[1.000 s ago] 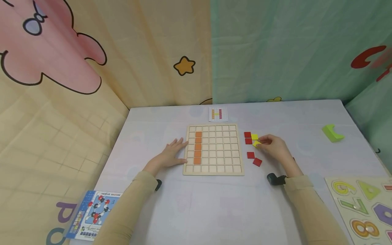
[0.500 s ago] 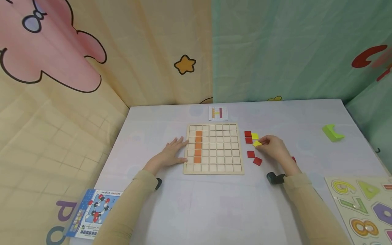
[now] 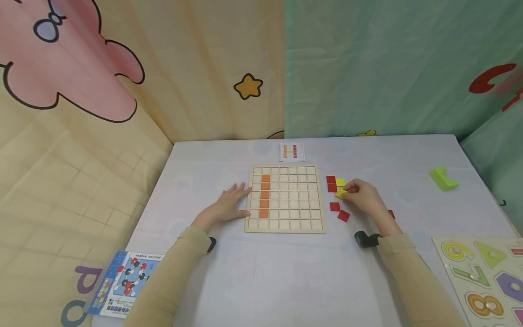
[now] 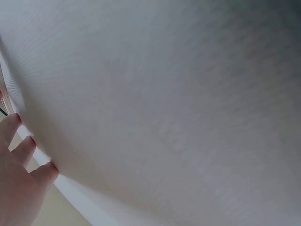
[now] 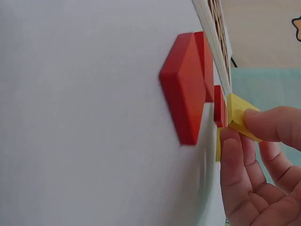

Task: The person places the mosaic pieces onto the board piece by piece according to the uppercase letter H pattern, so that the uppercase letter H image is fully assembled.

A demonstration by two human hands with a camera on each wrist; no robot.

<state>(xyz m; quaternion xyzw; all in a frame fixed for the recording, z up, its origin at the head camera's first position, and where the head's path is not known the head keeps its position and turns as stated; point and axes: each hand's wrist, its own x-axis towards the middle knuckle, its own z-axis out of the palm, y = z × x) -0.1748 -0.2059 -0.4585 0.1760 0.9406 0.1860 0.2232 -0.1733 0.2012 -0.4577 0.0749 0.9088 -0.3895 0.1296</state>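
My right hand [image 3: 362,196] pinches a yellow square tile [image 5: 238,113] between thumb and fingers, just right of the board. Beside it on the table lie a second yellow tile [image 3: 340,182] and several red tiles [image 3: 331,179], two of them lower down and one partly hidden behind the right wrist. My left hand [image 3: 224,205] lies with fingers spread, thumb and fingertips at the left edge of the wooden grid board [image 3: 286,229]. A column of orange tiles [image 3: 264,194] fills part of the board's second column. The left wrist view shows the fingers [image 4: 23,150] against the pale tablecloth.
Behind the board lies a small pattern card [image 3: 292,152] with orange, yellow and red squares. A green curved block [image 3: 443,179] stands at the right. A number and shape puzzle board [image 3: 482,277] is at the front right, and a blue-and-white box [image 3: 126,284] at the front left.
The yellow tile in my right hand shifts and turns slightly beside the red tiles. My left hand keeps its place at the board's edge.
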